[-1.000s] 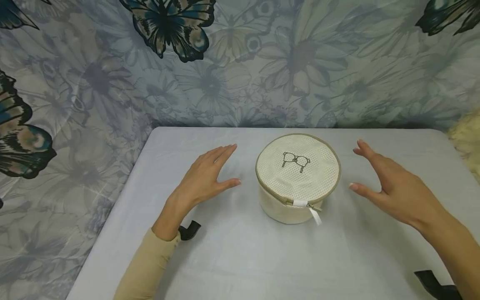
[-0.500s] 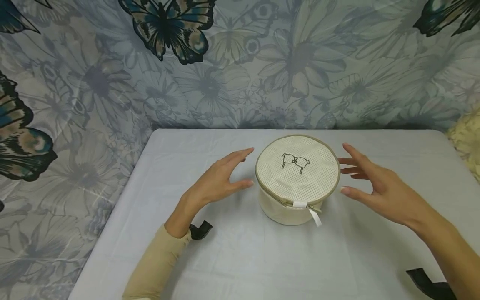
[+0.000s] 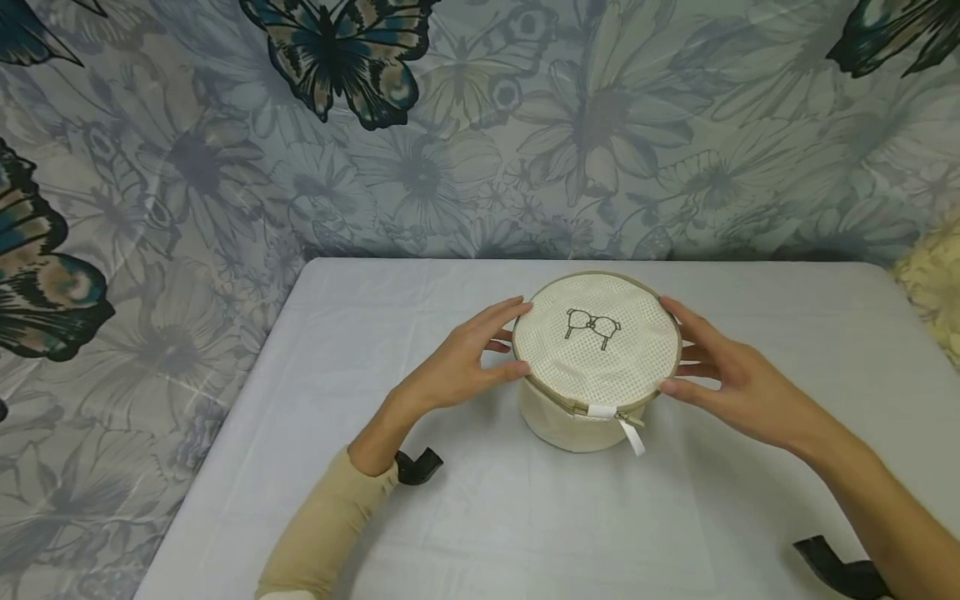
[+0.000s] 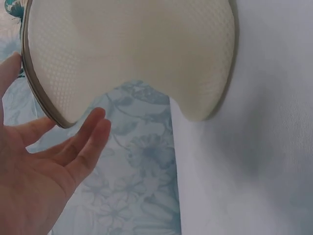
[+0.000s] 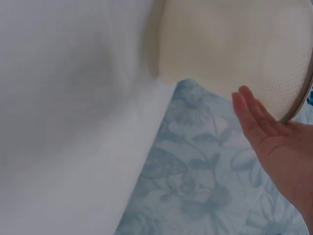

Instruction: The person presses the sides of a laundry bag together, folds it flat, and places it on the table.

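Note:
A round cream mesh laundry bag (image 3: 592, 371) with a brown zipped rim and a small dark line drawing on its lid stands upright on the white-covered table (image 3: 517, 533). At its left rim is my left hand (image 3: 472, 360), the fingertips and thumb spread right at the edge. On the opposite side my right hand (image 3: 742, 387) meets the rim in the same way. Fairly straight fingers show beside the bag's mesh wall (image 4: 132, 44) in the left wrist view. From the right wrist, the right fingers (image 5: 252, 115) lie along the bag's side.
A white zip pull tab (image 3: 632, 435) hangs at the bag's front. Black straps (image 3: 420, 467) stick out by both wrists. Floral cloth with butterflies (image 3: 480, 167) covers the wall behind, and something pale yellow and fluffy (image 3: 930, 283) sits at the far right.
Both hands have moved inward from either side, from apart from the laundry bag to its rim. The bag has stayed in place.

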### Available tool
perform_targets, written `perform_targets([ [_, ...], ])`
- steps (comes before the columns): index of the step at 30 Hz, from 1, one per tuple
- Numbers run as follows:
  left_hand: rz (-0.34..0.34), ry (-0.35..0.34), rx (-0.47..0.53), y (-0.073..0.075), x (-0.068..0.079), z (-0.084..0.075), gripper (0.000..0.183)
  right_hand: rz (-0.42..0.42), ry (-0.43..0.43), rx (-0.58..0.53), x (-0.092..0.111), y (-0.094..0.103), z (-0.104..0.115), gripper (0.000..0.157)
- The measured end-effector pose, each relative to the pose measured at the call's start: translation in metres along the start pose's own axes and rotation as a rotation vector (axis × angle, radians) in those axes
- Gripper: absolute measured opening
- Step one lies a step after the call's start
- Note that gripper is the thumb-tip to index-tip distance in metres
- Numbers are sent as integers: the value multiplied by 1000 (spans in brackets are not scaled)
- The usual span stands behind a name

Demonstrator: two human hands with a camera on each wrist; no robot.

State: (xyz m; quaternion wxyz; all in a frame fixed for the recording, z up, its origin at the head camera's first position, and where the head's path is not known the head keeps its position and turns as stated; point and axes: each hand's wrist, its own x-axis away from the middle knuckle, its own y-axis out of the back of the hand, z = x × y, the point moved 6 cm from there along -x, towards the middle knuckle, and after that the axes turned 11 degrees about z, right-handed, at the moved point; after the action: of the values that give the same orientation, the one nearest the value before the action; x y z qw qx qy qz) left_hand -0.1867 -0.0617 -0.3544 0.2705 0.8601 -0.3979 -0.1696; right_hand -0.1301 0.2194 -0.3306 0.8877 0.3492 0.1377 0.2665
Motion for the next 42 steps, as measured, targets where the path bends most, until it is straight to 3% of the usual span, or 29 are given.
perform_targets([
  [6, -4, -70, 135, -5, -4, -4, 69, -5, 11, -12, -3, -3, -1, 101],
  [12, -14, -67, 269, -7, -6, -4, 70, 18, -29, -159, -4, -7, -4, 99],
  [22, -4, 115, 595, -14, -8, 1, 76, 60, -52, -362, -7, -15, -6, 101],
  [33, 6, 162, 644, -19, -11, 6, 83, 42, -123, -454, -9, -22, -10, 102],
  [42, -1, 189, 578, -22, -11, 12, 82, 29, -154, -501, -11, -28, -15, 106],
])
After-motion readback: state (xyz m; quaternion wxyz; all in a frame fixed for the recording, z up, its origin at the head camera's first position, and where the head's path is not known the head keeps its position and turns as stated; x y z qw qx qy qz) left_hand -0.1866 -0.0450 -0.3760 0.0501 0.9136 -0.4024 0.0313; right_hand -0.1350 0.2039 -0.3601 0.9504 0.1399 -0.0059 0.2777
